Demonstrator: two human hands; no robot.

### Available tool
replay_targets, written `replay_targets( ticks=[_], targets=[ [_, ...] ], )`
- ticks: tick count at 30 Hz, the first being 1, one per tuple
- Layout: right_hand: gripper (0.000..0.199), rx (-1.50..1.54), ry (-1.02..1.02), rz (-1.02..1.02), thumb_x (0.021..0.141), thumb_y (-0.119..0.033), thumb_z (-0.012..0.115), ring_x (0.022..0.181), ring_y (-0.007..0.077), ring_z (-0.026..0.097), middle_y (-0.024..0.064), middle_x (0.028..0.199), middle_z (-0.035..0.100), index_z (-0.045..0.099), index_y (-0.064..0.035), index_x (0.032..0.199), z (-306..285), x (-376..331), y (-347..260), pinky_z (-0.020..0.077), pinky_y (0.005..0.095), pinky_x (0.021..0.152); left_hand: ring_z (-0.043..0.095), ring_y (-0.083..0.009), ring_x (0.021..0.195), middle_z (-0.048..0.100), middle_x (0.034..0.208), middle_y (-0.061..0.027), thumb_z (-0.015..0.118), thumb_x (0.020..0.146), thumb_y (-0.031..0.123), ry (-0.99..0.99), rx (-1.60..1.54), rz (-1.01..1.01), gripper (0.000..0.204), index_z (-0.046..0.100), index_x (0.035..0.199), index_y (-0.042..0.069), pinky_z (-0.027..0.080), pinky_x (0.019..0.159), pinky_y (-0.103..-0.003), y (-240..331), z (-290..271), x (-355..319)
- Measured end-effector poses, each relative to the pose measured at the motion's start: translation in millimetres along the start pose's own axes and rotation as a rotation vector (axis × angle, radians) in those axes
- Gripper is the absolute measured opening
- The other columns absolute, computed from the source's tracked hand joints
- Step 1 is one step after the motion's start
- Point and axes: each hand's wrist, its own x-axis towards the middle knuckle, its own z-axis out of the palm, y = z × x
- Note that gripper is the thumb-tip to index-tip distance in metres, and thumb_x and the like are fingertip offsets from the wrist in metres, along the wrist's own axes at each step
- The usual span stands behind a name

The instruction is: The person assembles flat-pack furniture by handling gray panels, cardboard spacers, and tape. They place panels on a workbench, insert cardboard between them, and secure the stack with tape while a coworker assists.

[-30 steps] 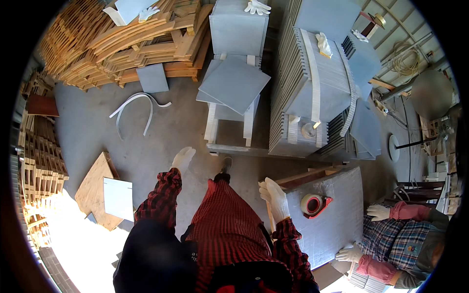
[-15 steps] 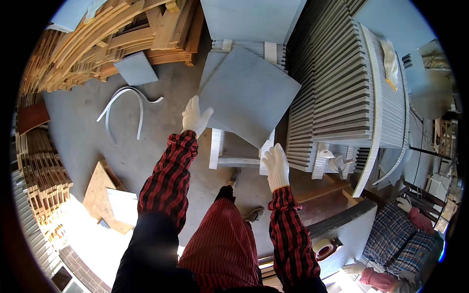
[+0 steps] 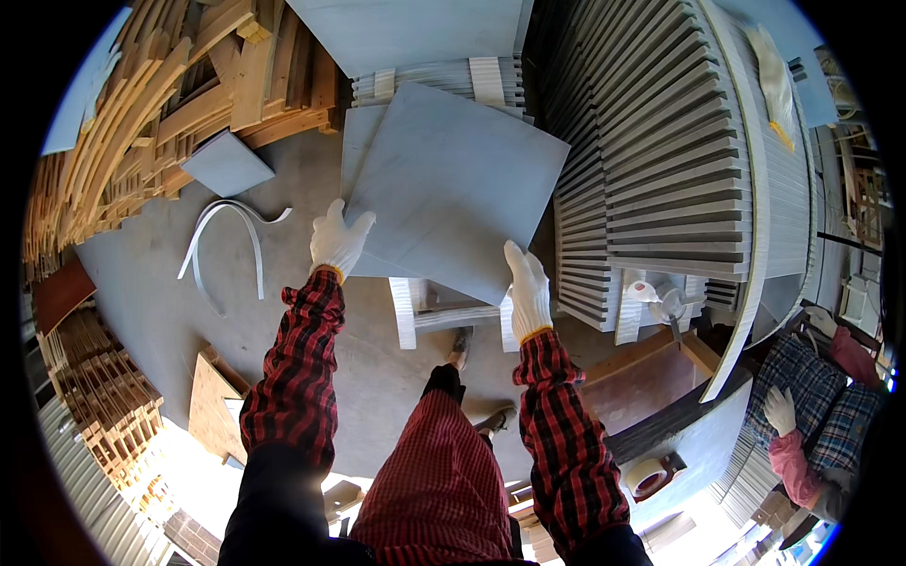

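Note:
A large square blue-grey slab [image 3: 458, 184] lies turned askew over another grey slab [image 3: 361, 141] on a stand with white-wrapped legs [image 3: 403, 311]. My left hand [image 3: 340, 242], in a white knit glove, is at the left edges of the slabs, thumb and fingers spread apart. Beside the near right corner of the upper slab is my gloved right hand [image 3: 530, 294], its fingers stretched out along the edge. Whether either palm presses on the slab I cannot tell. Neither hand is closed around it.
Tall racks of stacked grey slabs [image 3: 675, 170] stand close on the right, with a tape roll [image 3: 646, 479] nearer me. Wooden pallets [image 3: 208, 94] fill the far left. A white strap [image 3: 257, 250] and small panel [image 3: 228, 165] lie on the floor. Another person's gloved hand [image 3: 780, 411] is at right.
My view has shifted. My right hand has moved up beside the slab's near right corner, and my left hand stays by its left edge. The slab remains askew.

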Motion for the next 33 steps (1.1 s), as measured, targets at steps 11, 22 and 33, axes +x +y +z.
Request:
replay_targets(
  ticks=[11,22,33],
  targets=[
    [0.06,-0.135,0.083,0.041,0.089,-0.045,0.068,0.08,0.0171,0.056,0.0096,0.088,0.065,0.067,0.0111,0.111,-1,12,-10,0.0464,0.0349,0.075,0.058,-0.0457,0.118,0.053,0.133,-0.0294,0.068,0.082,0.063,0.012,0.119,0.105,0.09,0.045,0.148,0.008,0.048,0.1,-0.049,1,5,1],
    [0.068,0.486,0.028,0.117,0.09,-0.041,0.074,0.125,0.0214,0.049,0.0117,0.135,0.055,0.051,-0.0021,0.141,18,-24,-23,0.0412,0.0386,0.105,0.058,-0.0435,0.123,0.05,0.14,-0.0303,0.063,0.084,0.069,-0.015,0.079,0.061,0.095,0.044,0.149,0.003,0.046,0.105,-0.045,0,2,16],
    [0.057,0.407,0.206,-0.07,0.095,-0.042,0.069,0.101,0.0168,0.062,0.0096,0.112,0.07,0.063,0.0033,0.13,47,-22,-5,0.0471,0.031,0.091,0.06,-0.0288,0.117,0.06,0.132,-0.0154,0.052,0.091,0.075,-0.187,-0.156,-0.037,0.095,0.037,0.152,0.004,0.055,0.084,-0.046,-21,-29,46]
  ],
)
